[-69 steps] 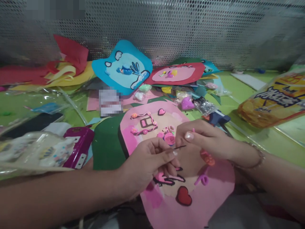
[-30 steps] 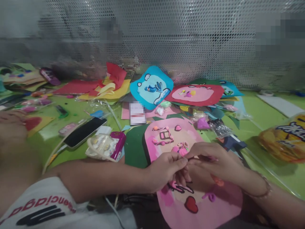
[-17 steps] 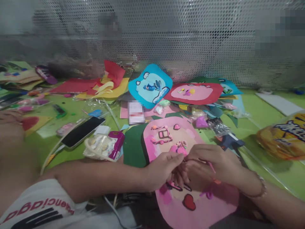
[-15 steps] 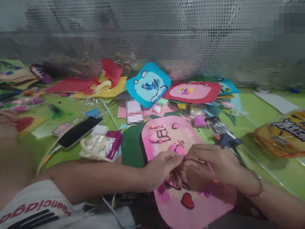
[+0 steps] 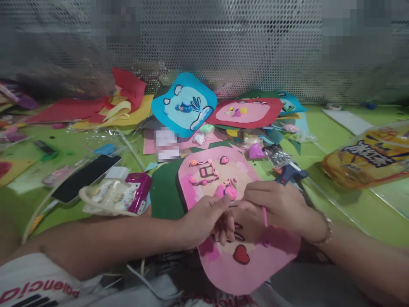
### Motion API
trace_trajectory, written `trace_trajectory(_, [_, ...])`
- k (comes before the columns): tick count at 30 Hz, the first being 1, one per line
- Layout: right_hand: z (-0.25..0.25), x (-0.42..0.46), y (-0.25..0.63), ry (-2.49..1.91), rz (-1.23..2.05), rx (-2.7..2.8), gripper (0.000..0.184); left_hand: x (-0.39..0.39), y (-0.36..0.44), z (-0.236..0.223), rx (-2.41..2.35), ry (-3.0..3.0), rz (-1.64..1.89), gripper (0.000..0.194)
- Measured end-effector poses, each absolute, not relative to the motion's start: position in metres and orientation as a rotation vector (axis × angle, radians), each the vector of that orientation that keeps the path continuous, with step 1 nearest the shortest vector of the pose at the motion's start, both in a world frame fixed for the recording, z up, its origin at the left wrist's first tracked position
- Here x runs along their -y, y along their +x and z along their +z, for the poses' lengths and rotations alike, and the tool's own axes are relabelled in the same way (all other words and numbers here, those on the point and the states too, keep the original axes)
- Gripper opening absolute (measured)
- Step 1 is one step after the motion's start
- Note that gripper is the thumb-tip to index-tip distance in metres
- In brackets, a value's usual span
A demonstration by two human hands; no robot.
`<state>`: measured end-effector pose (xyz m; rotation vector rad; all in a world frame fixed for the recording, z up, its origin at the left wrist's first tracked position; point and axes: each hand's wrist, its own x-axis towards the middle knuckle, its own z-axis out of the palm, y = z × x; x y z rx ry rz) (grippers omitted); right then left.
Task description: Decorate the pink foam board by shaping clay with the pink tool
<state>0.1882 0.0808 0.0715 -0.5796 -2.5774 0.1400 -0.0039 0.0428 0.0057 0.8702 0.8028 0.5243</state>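
Note:
A pink paper card [image 5: 249, 277] with rounded corners lies before me, with a red heart [image 5: 242, 254], a small pink heart and a beaded frame shape on it. Over its middle, my left hand [image 5: 204, 221] is closed, thumb against curled fingers; what they pinch is hidden. The thumb tip is beside a pink clay piece [image 5: 230, 192] shaped like a flower. Close by on the right, my right hand [image 5: 281, 209] is closed around a thin pink stick [image 5: 265, 216], whose end hangs below the fingers. Both hands' fingertips nearly meet.
Behind the card lie a blue card [image 5: 185, 106] and a red card [image 5: 275, 113]. On the left are a phone [image 5: 86, 179] and a purple-and-white case [image 5: 139, 194]. A yellow snack bag [image 5: 367, 157] sits at right. A perforated metal panel [image 5: 204, 42] stands behind.
The view has shifted, so everything sits further left and slightly higher. The pink stick in my right hand now points more straight down. Both hands stay over the card.

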Motion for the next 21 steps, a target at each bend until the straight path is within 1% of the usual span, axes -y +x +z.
trace_trajectory(4, [0.0715, -0.081, 0.1882, -0.576, 0.213, 2.531, 0.043, -0.0427, -0.0031, 0.0078, -0.833, 0.859, 0.54, 0.033])
trace_trajectory(8, [0.0699, -0.0849, 0.1875, -0.63, 0.357, 2.448, 0.03, -0.0439, -0.0042, 0.0108, -0.873, 0.839, 0.579, 0.033])
trace_trajectory(10, [0.068, -0.0869, 0.1878, -0.635, 0.424, 2.431, 0.027, -0.0444, -0.0046, 0.0121, -0.888, 0.833, 0.599, 0.034])
trace_trajectory(15, [0.0629, -0.0869, 0.188, -0.607, 0.505, 2.403, 0.027, -0.0437, -0.0024, 0.0134, -0.89, 0.82, 0.641, 0.033])
trace_trajectory(21, [0.0629, -0.0871, 0.1869, -0.567, 0.508, 2.402, 0.028, -0.0439, -0.0019, 0.0141, -0.884, 0.841, 0.658, 0.026])
